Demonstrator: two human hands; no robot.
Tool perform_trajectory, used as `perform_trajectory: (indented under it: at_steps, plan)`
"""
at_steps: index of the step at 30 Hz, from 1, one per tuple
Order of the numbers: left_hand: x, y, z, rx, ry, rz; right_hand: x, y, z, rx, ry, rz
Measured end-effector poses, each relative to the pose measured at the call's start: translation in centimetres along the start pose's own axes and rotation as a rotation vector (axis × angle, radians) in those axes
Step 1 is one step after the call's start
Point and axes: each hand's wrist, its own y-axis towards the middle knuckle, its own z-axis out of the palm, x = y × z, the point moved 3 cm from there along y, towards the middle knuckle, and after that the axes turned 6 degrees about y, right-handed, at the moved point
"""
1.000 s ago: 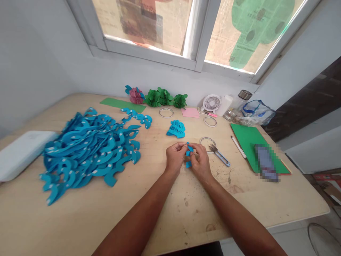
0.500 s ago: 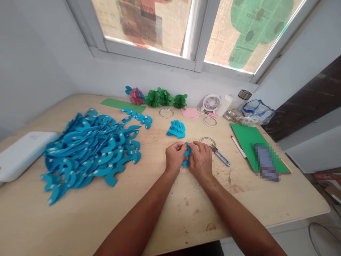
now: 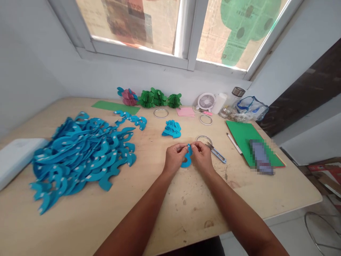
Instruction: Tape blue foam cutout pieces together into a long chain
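Between my two hands, near the middle of the table, is a curved blue paper piece (image 3: 187, 161) with a small white square near its top. My left hand (image 3: 175, 156) pinches its upper left edge. The fingertips of my right hand (image 3: 201, 155) are closed on its upper right side. Just beyond my hands lies a small stack of folded blue paper (image 3: 172, 128). A large heap of wavy blue paper strips (image 3: 80, 153) with white squares spreads over the left side. Snips with blue-grey handles (image 3: 218, 155) lie right of my right hand, by a ring of tape (image 3: 204, 139).
A white case (image 3: 18, 156) lies at far left. Along the back are green paper figures (image 3: 159, 97), pink sheets (image 3: 185, 112), a small fan (image 3: 206, 102) and a bottle (image 3: 236, 97). Green card (image 3: 241, 137) and a pen (image 3: 234, 143) lie right.
My right hand's fingers have drawn in to a pinch at the paper's top, and more of the curved piece shows below. The whole view has shifted slightly.
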Motion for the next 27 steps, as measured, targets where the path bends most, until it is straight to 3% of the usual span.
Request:
perform_trajectory:
  at_steps: [15,22,27]
  plan:
    - [0.09,-0.44,0.41,0.032,0.074,0.058,-0.52,0.46,-0.05,-0.025,0.199,0.122]
    - [-0.3,-0.56,0.31,-0.013,0.391,0.258,-0.95,0.43,0.07,-0.035,0.18,0.13]
    - [-0.61,-0.76,0.18,-0.041,0.525,0.325,-0.96,0.34,0.21,-0.03,0.197,0.14]
